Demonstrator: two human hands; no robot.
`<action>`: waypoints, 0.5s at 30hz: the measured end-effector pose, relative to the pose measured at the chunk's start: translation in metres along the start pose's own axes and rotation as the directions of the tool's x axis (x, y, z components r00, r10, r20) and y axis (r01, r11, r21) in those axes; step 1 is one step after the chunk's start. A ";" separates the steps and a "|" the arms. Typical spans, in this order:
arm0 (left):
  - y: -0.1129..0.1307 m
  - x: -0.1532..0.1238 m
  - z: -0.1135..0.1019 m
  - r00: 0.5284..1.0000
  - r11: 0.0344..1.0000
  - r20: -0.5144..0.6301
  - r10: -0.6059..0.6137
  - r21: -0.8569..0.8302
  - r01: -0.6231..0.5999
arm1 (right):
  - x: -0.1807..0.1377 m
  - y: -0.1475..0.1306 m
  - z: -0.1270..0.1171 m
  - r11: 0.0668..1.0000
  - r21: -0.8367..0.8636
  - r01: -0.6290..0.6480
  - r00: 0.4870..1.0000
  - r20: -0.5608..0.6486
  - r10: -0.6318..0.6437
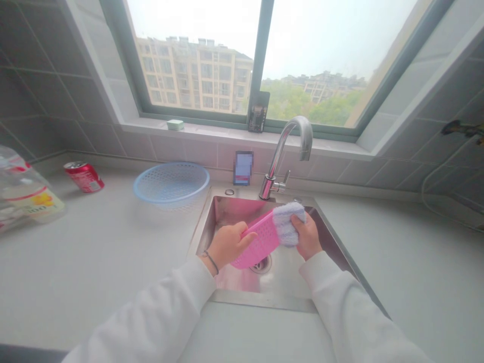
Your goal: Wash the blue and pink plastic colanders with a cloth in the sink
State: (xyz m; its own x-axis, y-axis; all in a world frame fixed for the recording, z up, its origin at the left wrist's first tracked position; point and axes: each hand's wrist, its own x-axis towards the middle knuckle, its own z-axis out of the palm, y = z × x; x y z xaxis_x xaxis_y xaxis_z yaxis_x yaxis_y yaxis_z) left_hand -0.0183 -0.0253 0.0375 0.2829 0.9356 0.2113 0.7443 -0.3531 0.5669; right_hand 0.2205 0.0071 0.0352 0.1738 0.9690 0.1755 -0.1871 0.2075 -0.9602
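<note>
My left hand (227, 243) grips the rim of a pink perforated basket (259, 242), held tilted over the steel sink (227, 206). My right hand (308, 236) holds a pale lilac cloth (285, 222) pressed against the basket's upper right edge. Both hands are closed, in white sleeves, above the sink's drain (262, 263). The curved chrome tap (287, 146) stands just behind them; no water is visibly running.
A light blue colander (172, 182) sits on the counter left of the sink. A red can (83, 176) lies on its side further left, beside a plastic bag (22, 194). A green soap bar (175, 124) rests on the window sill. The grey counter (416, 262) extends right.
</note>
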 end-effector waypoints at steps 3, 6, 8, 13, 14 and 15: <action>0.001 0.001 0.001 1.000 0.999 0.001 -0.011 0.054 0.010 | -0.009 -0.001 0.008 0.988 -0.130 0.088 0.986 0.154 -0.068; 0.000 0.001 0.001 1.000 0.998 0.003 0.001 0.069 -0.001 | -0.014 -0.001 0.011 0.968 -0.205 0.145 0.962 0.258 -0.090; 0.000 0.001 0.001 1.000 0.998 0.011 0.011 0.064 -0.011 | -0.013 -0.001 0.009 0.964 -0.223 0.145 0.964 0.250 -0.088; 0.001 0.000 -0.002 0.999 0.999 0.019 0.034 0.019 -0.034 | -0.001 0.001 -0.002 0.993 -0.112 0.027 0.995 0.099 -0.015; 0.002 0.000 -0.002 0.999 0.999 0.016 0.035 0.011 -0.035 | 0.001 0.001 -0.004 0.997 -0.081 0.000 0.998 0.066 0.006; 0.002 0.000 -0.002 0.999 0.999 0.014 0.036 0.002 -0.036 | 0.003 0.001 -0.006 0.998 -0.050 -0.025 0.999 0.032 0.027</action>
State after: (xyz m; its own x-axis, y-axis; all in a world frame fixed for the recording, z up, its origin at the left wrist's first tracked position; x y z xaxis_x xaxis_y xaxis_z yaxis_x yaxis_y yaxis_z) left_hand -0.0181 -0.0261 0.0406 0.3178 0.9221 0.2208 0.7350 -0.3867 0.5570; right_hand 0.2262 0.0097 0.0337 0.1373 0.9781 0.1564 -0.1433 0.1758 -0.9739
